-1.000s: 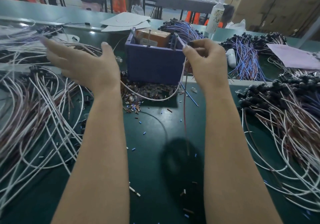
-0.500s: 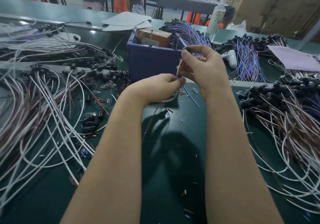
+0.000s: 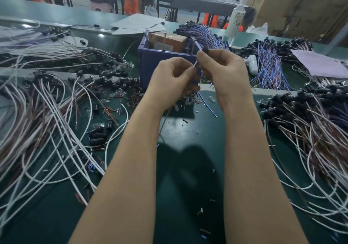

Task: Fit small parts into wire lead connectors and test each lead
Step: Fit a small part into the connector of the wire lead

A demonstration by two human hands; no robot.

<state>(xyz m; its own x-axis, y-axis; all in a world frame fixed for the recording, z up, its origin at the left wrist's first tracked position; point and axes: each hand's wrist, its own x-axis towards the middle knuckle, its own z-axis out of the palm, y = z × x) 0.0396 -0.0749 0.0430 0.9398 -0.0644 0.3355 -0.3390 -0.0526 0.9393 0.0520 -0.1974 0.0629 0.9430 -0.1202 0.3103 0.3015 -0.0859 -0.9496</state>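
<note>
Lead [image 3: 196, 64] pinched between left hand [image 3: 172, 78] and right hand [image 3: 225, 74].

A bin [image 3: 150, 64] stands mid-worktop [image 3: 197, 127] with a carton [image 3: 167, 41] inside it. Small parts [image 3: 113, 110] lie scattered before it and to its left. A left heap of leads [image 3: 37, 121] and a right heap of leads [image 3: 310, 127] flank the middle. Behind the bin lie paper sheets [image 3: 137, 26] to the left, and a wire bundle [image 3: 205, 34] and a bottle [image 3: 234, 21] to the right. The left hand [image 3: 173, 78] and right hand [image 3: 226, 74] hold one lead [image 3: 205, 50] just before the bin.
</note>
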